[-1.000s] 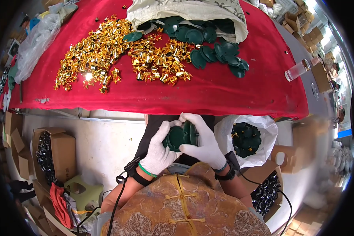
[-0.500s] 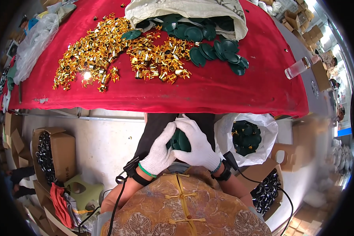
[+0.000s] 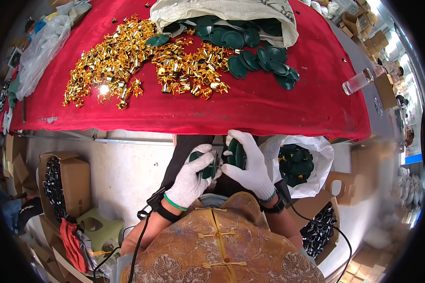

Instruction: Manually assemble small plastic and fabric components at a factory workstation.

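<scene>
Fingers of the left hand are curling around green discs, while those of the right hand are grasping other green discs on edge, both bundles sitting just on the wearer's side of the red tablecloth. Good handling probably means each thumb is pressing lightly and the rims are staying aligned, so nothing is slipping. Half a second ago the hands were meeting around the discs; now they are standing apart, while the gold pieces are lying unchanged on the tablecloth.
</scene>
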### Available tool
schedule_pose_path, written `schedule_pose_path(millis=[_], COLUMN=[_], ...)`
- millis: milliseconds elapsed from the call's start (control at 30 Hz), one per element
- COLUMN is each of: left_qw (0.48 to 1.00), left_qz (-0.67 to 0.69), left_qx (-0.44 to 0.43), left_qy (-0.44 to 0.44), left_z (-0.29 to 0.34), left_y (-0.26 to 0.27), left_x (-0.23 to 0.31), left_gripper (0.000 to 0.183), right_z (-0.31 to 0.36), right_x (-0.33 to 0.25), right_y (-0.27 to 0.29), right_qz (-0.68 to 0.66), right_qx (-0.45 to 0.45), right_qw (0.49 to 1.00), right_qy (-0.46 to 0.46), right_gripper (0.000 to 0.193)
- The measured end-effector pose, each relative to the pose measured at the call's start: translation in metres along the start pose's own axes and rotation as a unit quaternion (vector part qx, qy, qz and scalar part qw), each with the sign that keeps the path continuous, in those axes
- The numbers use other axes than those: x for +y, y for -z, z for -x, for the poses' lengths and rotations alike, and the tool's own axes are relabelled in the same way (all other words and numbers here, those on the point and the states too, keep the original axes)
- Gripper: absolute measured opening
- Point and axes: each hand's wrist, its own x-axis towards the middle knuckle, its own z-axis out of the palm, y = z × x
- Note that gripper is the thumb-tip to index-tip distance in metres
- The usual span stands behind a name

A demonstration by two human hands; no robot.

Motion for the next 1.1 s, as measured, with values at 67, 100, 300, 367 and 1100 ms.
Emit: schedule_pose_path(millis=[67,100,300,367,1100], left_qw=[0.999,0.998,0.955,0.935,0.935], left_qz=[-0.001,-0.018,-0.217,-0.262,-0.245], left_qx=[0.037,0.044,0.048,0.052,0.062], left_qy=[-0.023,-0.046,-0.198,-0.231,-0.248], left_z=[-0.003,-0.002,-0.001,-0.001,-0.017], left_y=[0.009,0.007,0.001,0.003,0.024], left_x=[-0.003,-0.004,-0.014,-0.016,-0.048], left_gripper=[0.036,0.036,0.041,0.04,0.01], right_z=[0.003,0.005,0.006,0.005,0.03], right_x=[-0.01,-0.018,-0.042,-0.04,0.008], right_y=[0.004,0.005,-0.011,-0.02,-0.037], right_qz=[-0.036,-0.028,0.176,0.201,0.104], right_qx=[-0.037,-0.062,-0.038,-0.058,-0.087], right_qw=[0.998,0.997,0.977,0.972,0.991], right_qy=[-0.021,-0.023,0.11,0.11,-0.005], right_gripper=[0.075,0.076,0.07,0.069,0.074])
